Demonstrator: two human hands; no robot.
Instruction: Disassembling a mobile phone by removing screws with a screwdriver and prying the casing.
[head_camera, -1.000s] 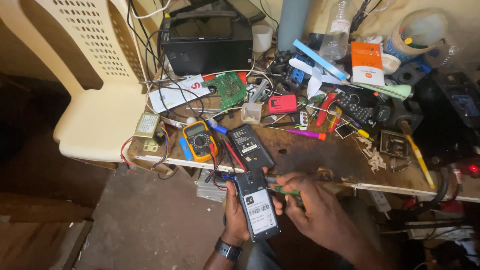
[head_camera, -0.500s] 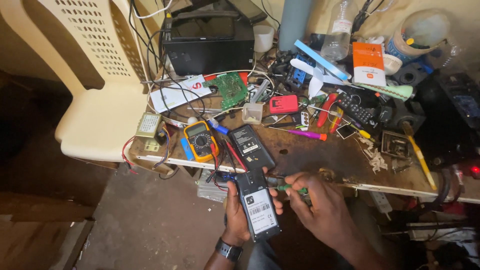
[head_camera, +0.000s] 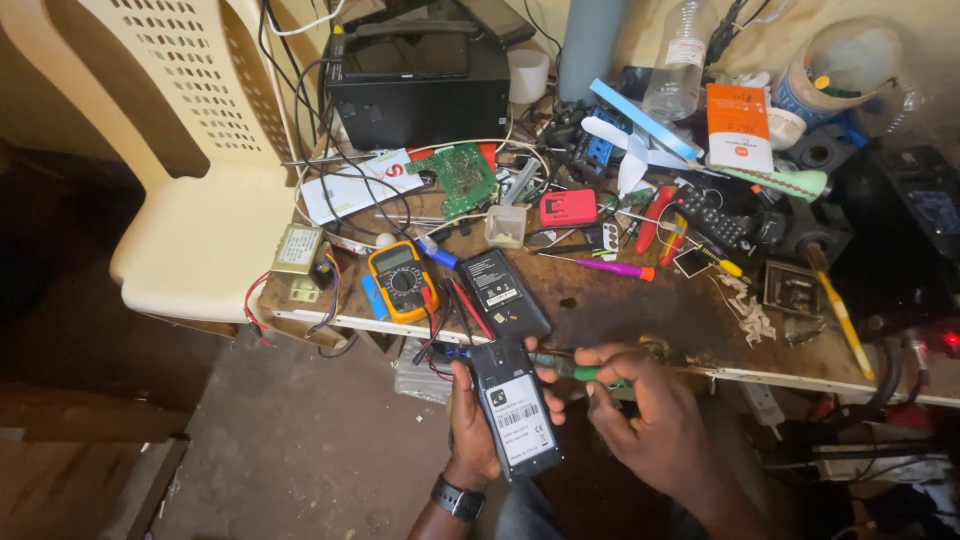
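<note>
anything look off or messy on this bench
Yes. The workbench is crowded edge to edge with tools, wires and a bare green circuit board. A yellow multimeter sits near the front edge. The left hand holds an opened phone, its back cover off; the right hand holds a green-handled screwdriver.

Left hand holds an opened phone; right hand pinches a green-handled screwdriver against it.

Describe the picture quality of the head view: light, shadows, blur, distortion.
Head view: soft, warm light falls evenly on the workbench, with no harsh glare; the floor at lower left and the area under the bench at lower right sink into deep shadow; the left hand, the phone it holds and the right hand with the green-handled tool look reasonably sharp; the wide lens bows the chair and frame edges.
</note>
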